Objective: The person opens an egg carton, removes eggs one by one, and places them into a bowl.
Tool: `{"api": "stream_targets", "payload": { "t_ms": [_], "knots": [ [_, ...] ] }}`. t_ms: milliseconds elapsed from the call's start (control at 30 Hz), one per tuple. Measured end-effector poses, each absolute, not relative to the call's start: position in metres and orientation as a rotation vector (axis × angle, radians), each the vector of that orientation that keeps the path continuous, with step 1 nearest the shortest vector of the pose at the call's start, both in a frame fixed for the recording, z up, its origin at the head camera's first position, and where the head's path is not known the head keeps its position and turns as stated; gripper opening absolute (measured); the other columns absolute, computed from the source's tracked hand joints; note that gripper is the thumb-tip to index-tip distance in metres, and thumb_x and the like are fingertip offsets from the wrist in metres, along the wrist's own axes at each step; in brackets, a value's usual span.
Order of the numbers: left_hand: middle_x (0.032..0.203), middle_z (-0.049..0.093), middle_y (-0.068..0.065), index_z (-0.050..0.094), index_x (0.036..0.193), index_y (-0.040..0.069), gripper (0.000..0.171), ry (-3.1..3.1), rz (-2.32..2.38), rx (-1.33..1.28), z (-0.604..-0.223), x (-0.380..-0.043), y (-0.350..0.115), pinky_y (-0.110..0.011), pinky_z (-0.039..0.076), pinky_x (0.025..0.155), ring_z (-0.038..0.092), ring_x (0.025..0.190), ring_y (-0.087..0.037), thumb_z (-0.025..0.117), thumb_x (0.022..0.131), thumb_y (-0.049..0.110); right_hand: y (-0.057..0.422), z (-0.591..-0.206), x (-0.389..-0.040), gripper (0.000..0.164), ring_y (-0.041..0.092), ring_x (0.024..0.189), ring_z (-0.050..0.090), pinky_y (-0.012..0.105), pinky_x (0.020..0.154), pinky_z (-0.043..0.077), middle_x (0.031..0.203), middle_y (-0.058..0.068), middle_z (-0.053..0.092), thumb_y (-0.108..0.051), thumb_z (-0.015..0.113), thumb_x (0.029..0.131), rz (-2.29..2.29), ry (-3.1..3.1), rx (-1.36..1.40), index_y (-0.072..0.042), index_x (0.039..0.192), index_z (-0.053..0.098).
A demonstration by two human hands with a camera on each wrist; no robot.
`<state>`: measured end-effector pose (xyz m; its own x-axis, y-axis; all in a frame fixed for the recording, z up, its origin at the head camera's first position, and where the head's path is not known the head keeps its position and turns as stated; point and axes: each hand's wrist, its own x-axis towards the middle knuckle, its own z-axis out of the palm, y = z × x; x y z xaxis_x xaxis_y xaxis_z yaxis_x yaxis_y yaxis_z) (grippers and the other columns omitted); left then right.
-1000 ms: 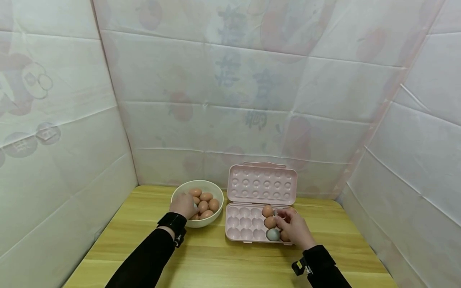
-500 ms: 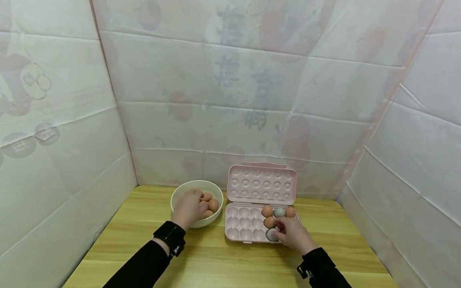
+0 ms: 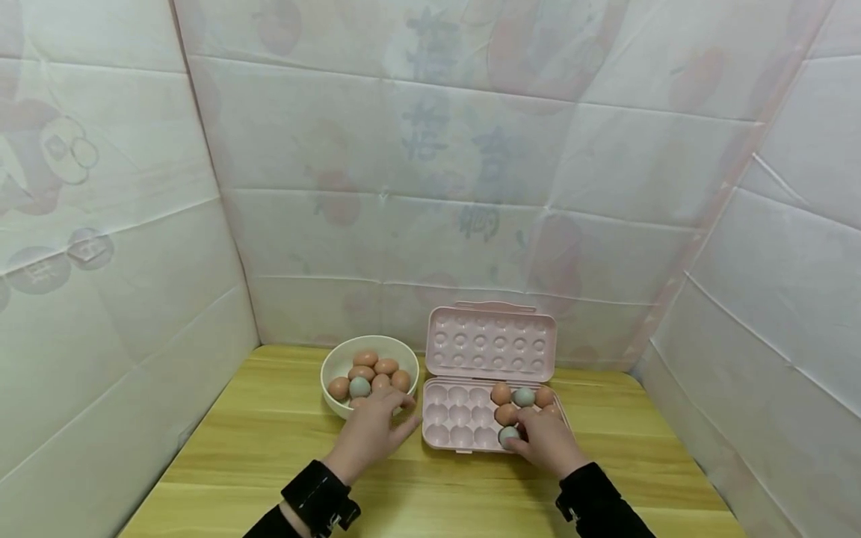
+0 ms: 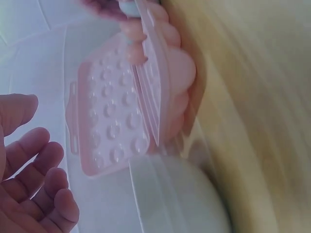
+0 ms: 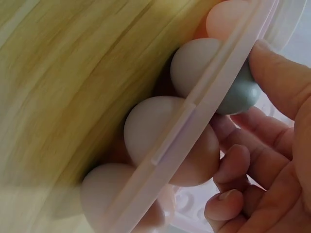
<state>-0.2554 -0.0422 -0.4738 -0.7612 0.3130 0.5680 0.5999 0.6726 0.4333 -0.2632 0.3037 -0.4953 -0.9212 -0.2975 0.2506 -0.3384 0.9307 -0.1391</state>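
My left hand hovers off the front right rim of a cream bowl, its fingers loosely bent and holding nothing. In the left wrist view the same hand shows an empty space between thumb and fingers. Brown eggs and one pale green egg lie in the bowl. My right hand pinches another pale green egg between thumb and fingers, in the front row of a pink egg carton. A brown egg sits beside it in the carton, close to the curled fingers.
The carton's lid stands raised at the back. Its left half has bare cups, while eggs fill cups on the right. White sheeting walls the wooden table at the back and both sides.
My left hand has come out of the bowl empty and moved right and toward me. My right hand has shifted from the carton's back green egg down to the front one.
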Motion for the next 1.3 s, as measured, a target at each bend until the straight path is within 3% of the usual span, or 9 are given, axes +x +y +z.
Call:
{"api": "stream_targets", "payload": {
  "t_ms": [100, 200, 467, 633, 800, 933, 1100, 1200, 1300],
  "knots": [
    [0.105, 0.074, 0.003, 0.076, 0.101, 0.012, 0.02, -2.438, -0.901, -0.734, -0.478, -0.249, -0.038, -0.033, 0.062, 0.088, 0.07, 0.103, -0.014, 0.087, 0.09, 0.025, 0.302, -0.498, -0.264, 0.028, 0.007, 0.068, 0.05, 0.042, 0.084, 0.043, 0.072, -0.01, 0.059, -0.034, 0.093, 0.082, 0.253, -2.852, 0.469, -0.025, 0.083, 0.067],
    [0.105, 0.072, 0.005, 0.076, 0.101, 0.012, 0.02, -2.438, -0.922, -0.74, -0.48, -0.245, -0.035, -0.031, 0.06, 0.089, 0.067, 0.103, -0.011, 0.087, 0.09, 0.026, 0.302, -0.498, -0.263, 0.023, 0.007, 0.071, 0.053, 0.042, 0.083, 0.043, 0.077, -0.009, 0.062, -0.033, 0.093, 0.082, 0.246, -2.824, 0.493, -0.026, 0.084, 0.07],
    [0.102, 0.071, 0.006, 0.076, 0.1, 0.015, 0.018, -2.42, -0.918, -0.743, -0.48, -0.242, -0.033, -0.028, 0.058, 0.085, 0.064, 0.099, -0.008, 0.088, 0.09, 0.024, 0.306, -0.495, -0.261, 0.019, 0.002, 0.069, 0.047, 0.028, 0.073, 0.041, 0.077, -0.011, 0.06, -0.032, 0.088, 0.088, 0.372, -2.859, 0.502, -0.025, 0.09, 0.071],
    [0.104, 0.072, 0.005, 0.077, 0.102, 0.015, 0.019, -2.425, -0.92, -0.761, -0.478, -0.243, -0.031, -0.03, 0.058, 0.087, 0.065, 0.103, -0.012, 0.087, 0.091, 0.026, 0.308, -0.487, -0.26, 0.012, 0.0, 0.068, 0.05, 0.021, 0.067, 0.044, 0.075, -0.011, 0.064, -0.026, 0.083, 0.094, 0.614, -2.857, 0.504, -0.02, 0.1, 0.076],
    [0.105, 0.073, 0.004, 0.076, 0.106, 0.015, 0.019, -2.43, -0.94, -0.787, -0.474, -0.243, -0.027, -0.028, 0.055, 0.081, 0.062, 0.096, -0.013, 0.085, 0.093, 0.026, 0.302, -0.477, -0.26, 0.022, -0.001, 0.068, 0.047, 0.02, 0.066, 0.041, 0.079, -0.009, 0.063, -0.031, 0.078, 0.099, 0.884, -2.839, 0.497, -0.012, 0.112, 0.078],
    [0.113, 0.075, 0.001, 0.073, 0.119, 0.014, 0.031, -2.447, -0.991, -0.823, -0.47, -0.243, -0.023, -0.024, 0.053, 0.078, 0.062, 0.089, -0.013, 0.084, 0.094, 0.028, 0.293, -0.467, -0.258, 0.034, 0.001, 0.079, 0.056, 0.02, 0.07, 0.048, 0.097, -0.003, 0.074, -0.036, 0.075, 0.101, 1.185, -2.823, 0.438, -0.01, 0.122, 0.076],
    [0.126, 0.073, -0.004, 0.064, 0.14, 0.015, 0.054, -2.43, -1.073, -0.916, -0.465, -0.241, -0.016, -0.027, 0.059, 0.082, 0.069, 0.096, -0.017, 0.086, 0.093, 0.027, 0.282, -0.455, -0.251, 0.042, 0.003, 0.099, 0.069, 0.021, 0.086, 0.057, 0.118, 0.008, 0.077, -0.036, 0.068, 0.106, 1.553, -2.774, 0.403, -0.006, 0.135, 0.069],
    [0.131, 0.072, -0.004, 0.06, 0.145, 0.014, 0.063, -2.399, -1.104, -0.977, -0.461, -0.241, -0.011, -0.028, 0.061, 0.084, 0.07, 0.099, -0.017, 0.088, 0.09, 0.025, 0.274, -0.451, -0.249, 0.045, 0.003, 0.11, 0.068, 0.023, 0.097, 0.056, 0.126, 0.005, 0.075, -0.034, 0.062, 0.11, 1.765, -2.709, 0.43, -0.003, 0.142, 0.063],
    [0.137, 0.069, -0.005, 0.057, 0.149, 0.014, 0.069, -2.361, -1.109, -1.028, -0.459, -0.241, -0.006, -0.028, 0.062, 0.088, 0.071, 0.104, -0.016, 0.089, 0.089, 0.025, 0.266, -0.45, -0.248, 0.045, 0.003, 0.105, 0.061, 0.023, 0.094, 0.05, 0.12, -0.004, 0.071, -0.033, 0.058, 0.112, 2.015, -2.61, 0.438, -0.001, 0.144, 0.058]
  ]
}}
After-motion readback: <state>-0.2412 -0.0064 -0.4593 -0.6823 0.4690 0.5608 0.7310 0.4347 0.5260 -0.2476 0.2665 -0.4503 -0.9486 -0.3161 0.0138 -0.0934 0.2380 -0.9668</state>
